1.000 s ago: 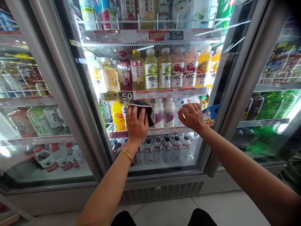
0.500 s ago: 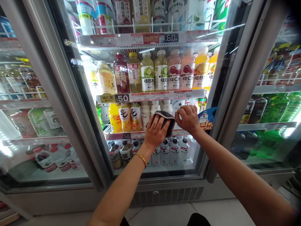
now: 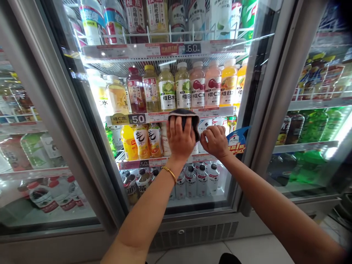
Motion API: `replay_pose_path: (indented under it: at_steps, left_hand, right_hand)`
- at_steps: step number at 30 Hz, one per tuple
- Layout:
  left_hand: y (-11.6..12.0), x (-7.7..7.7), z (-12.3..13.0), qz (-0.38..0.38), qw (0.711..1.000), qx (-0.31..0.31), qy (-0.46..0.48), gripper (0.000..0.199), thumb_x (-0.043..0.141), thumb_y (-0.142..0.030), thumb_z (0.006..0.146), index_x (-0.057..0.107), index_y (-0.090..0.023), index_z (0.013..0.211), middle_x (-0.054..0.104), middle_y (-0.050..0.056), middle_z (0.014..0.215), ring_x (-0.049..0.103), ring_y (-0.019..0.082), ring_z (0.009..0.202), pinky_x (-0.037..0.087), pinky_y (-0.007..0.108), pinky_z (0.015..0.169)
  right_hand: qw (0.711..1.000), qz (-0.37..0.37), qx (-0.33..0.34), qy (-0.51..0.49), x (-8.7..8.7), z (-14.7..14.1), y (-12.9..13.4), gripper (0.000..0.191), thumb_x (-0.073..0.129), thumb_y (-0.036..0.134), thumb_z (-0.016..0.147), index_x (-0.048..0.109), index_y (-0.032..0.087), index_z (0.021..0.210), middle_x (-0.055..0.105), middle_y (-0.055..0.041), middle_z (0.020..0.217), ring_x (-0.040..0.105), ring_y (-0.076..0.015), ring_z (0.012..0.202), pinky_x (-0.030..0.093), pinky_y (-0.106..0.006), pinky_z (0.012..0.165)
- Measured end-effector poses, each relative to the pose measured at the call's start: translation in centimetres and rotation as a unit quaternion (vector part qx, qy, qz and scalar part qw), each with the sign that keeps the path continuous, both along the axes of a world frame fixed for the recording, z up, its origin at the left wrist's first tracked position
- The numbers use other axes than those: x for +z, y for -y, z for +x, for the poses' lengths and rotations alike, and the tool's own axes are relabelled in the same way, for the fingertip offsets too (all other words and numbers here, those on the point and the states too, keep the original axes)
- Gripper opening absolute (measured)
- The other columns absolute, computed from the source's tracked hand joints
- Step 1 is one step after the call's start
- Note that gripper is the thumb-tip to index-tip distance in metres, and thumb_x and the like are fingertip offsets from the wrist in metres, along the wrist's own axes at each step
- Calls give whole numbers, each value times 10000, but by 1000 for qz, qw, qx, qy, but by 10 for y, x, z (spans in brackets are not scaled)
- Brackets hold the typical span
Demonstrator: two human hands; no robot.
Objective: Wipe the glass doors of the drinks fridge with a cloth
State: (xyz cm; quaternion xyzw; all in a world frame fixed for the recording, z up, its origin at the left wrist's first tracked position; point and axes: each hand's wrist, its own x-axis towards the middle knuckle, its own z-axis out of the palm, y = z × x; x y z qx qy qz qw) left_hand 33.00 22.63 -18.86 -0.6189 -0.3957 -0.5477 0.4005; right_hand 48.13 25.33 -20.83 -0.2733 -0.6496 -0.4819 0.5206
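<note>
Cloth (image 3: 194, 127), dark with a pale hem, is in the grip of my left hand (image 3: 180, 141), held flat to the glass door (image 3: 192, 209) of the drinks cooler. Its longer run goes sideways, the hemmed edge nearly level just above my fingertips; at the right it bends and falls to a corner pointing down, towards my other hand.

Half a second ago the cloth sat lower, in front of the pale bottles under the middle shelf, its upper edge slanting down to the right. Now it has climbed in much the same column until it overlaps the price rail (image 3: 156, 118), and that edge has levelled out. My right hand has stayed beside the blue sign (image 3: 237, 141).

My left palm faces the glass, fingers upward and slightly parted over the cloth; the forearm rises steeply from the bottom of the view, a gold bracelet (image 3: 170, 173) round the wrist. My right hand (image 3: 216, 141) is just right of the cloth, fingers curled in, knuckles up — whether it encloses anything I cannot tell. That forearm slants in from the lower right.

Farther out, white-capped bottles (image 3: 167, 88) stand above the rail, orange bottles (image 3: 129, 142) to the left below it, and black-capped bottles (image 3: 190, 183) in the bottom row — with the vent grille (image 3: 192, 234) beneath them.
</note>
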Motion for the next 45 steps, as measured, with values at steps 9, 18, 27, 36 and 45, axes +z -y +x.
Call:
replay_pose_path:
  at_steps: [9,18,27,36,45]
  left_hand:
    - [17,-59,-36,-10,976,-1,-216,446,529,-287,889,499,-250,1333,580,70,1281,427,247,1315,281,426,1149]
    - [13,-29,-48,35,998,42,3,392,512,-293,895,551,-201,1273,529,139,1276,381,294,1325,319,483,1112]
    - [2,-12,3,-15,995,-9,-93,424,471,-304,919,491,-250,1338,512,89,1358,357,268,1362,237,477,1167]
    - [23,-48,-74,-29,982,12,-184,414,532,-289,890,528,-253,1302,576,90,1285,412,255,1330,308,447,1136]
    - [2,13,-17,-15,999,-2,-33,415,458,-297,923,497,-211,1327,478,125,1373,305,294,1381,221,521,1166]
  right_hand:
    - [1000,-23,-8,9,-3,4,-2,151,490,219,853,511,214,703,536,-55,800,403,-192,760,311,-337,722]
    - [1000,-7,4,0,-3,1,-3,132,517,213,831,513,212,698,518,-44,774,389,-181,742,311,-323,709]
    - [999,12,-8,-38,-3,3,-2,111,499,206,821,519,216,713,552,-55,812,411,-197,787,311,-339,731]
    - [998,-35,-13,-41,-6,3,-5,114,514,234,820,522,220,707,539,-53,807,418,-199,776,305,-349,732]
    - [999,-16,-9,-41,-4,1,-3,110,508,224,827,515,224,717,537,-53,818,412,-198,789,304,-333,729]
